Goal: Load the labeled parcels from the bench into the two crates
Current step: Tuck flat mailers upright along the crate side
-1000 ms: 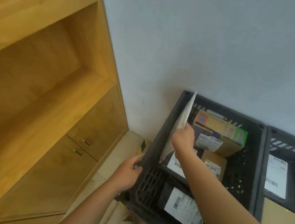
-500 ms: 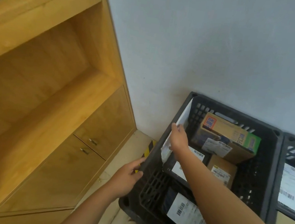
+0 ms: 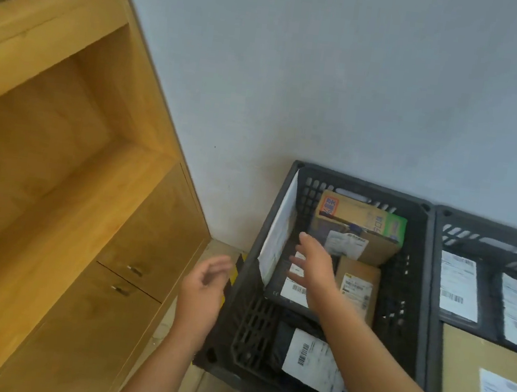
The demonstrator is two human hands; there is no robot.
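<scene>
Head view, as I watch from my remote station: the person's right hand hovers inside the left crate, fingers spread and straight, holding nothing, above a dark parcel with a barcode label. The left hand, blurred, hangs just outside that crate's left wall, fingers loosely curled and also empty; I cannot tell whether it touches the plastic. A white flat mailer stands on edge against the inside of the left wall, near the right hand's fingertips. Farther in, a printed cardboard box with orange and green panels leans at the far wall, a small brown box lies in front of it, and a second dark labeled parcel fills the near end. The right crate, set right against the first, holds a white-labeled package and a large brown carton. Both crates sit against a pale wall, near a wooden cabinet.
</scene>
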